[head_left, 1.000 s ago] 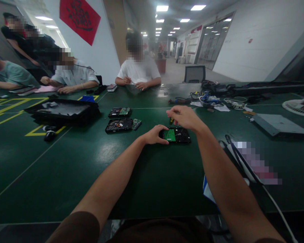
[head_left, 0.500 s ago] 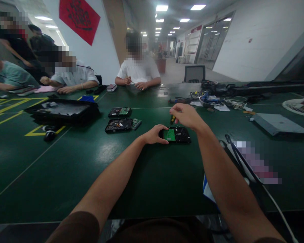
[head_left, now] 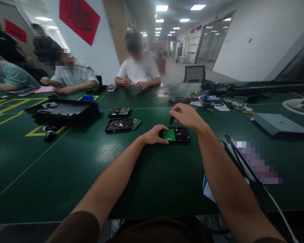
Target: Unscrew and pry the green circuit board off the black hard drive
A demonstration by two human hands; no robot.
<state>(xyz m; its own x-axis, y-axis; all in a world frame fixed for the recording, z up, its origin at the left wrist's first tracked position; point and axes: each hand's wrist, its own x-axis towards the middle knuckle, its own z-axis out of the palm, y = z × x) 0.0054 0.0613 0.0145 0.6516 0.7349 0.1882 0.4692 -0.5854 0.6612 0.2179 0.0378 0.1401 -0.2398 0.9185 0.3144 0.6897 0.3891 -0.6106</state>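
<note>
A black hard drive (head_left: 178,135) with a green circuit board lies on the dark green table (head_left: 147,168) in front of me. My left hand (head_left: 154,134) grips its left end, fingers curled against the casing. My right hand (head_left: 185,115) hovers just above the drive's far edge, fingers pinched round a small screwdriver (head_left: 171,119) that points down at the drive.
Two more hard drives (head_left: 119,125) and a loose circuit board lie to the left, beside a black tray (head_left: 62,111). Cables and a bowl of parts (head_left: 209,100) sit at the back right, a grey flat case (head_left: 277,124) at right. Several people sit across the table.
My right hand has shifted slightly up and left with the screwdriver, staying over the drive. The left hand has kept its hold. People at far left have moved.
</note>
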